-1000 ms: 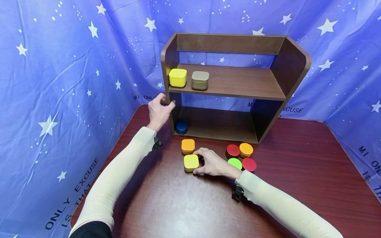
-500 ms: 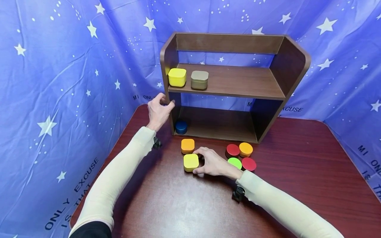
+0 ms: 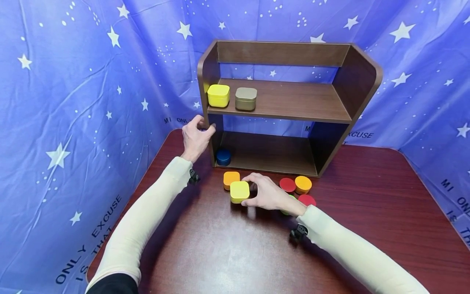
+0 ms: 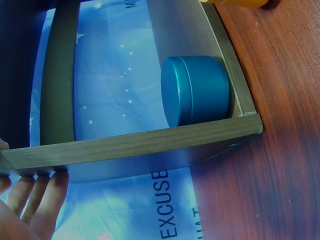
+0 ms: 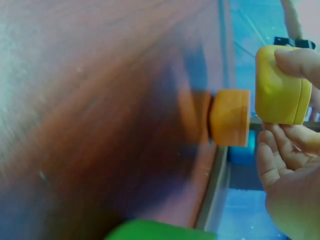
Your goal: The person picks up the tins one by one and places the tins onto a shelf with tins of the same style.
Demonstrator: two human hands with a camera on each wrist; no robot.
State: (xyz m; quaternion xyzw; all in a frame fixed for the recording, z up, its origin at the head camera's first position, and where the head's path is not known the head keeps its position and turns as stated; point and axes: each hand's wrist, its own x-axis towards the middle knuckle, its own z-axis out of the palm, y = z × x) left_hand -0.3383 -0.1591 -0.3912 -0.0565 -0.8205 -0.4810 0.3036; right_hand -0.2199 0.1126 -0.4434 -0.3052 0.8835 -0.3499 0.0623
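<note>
My right hand pinches a yellow square tin between thumb and fingers, just off the table. In the right wrist view that yellow tin shows side-on, with the orange square tin standing behind it. My left hand grips the left side panel of the brown two-tier shelf. In the left wrist view, fingers lie against the panel's outer face, and a bit of thumb shows over its edge. A round blue tin stands inside the lower tier, close to that panel.
The upper tier holds another yellow square tin and an olive-grey one. Round tins stand right of my right hand: dark red, orange, red and a partly covered green one. A starry blue curtain surrounds the table.
The yellow square tin, at first standing on the table in my right hand's grasp, has risen slightly and shifted toward the shelf. My left hand stays on the panel.
</note>
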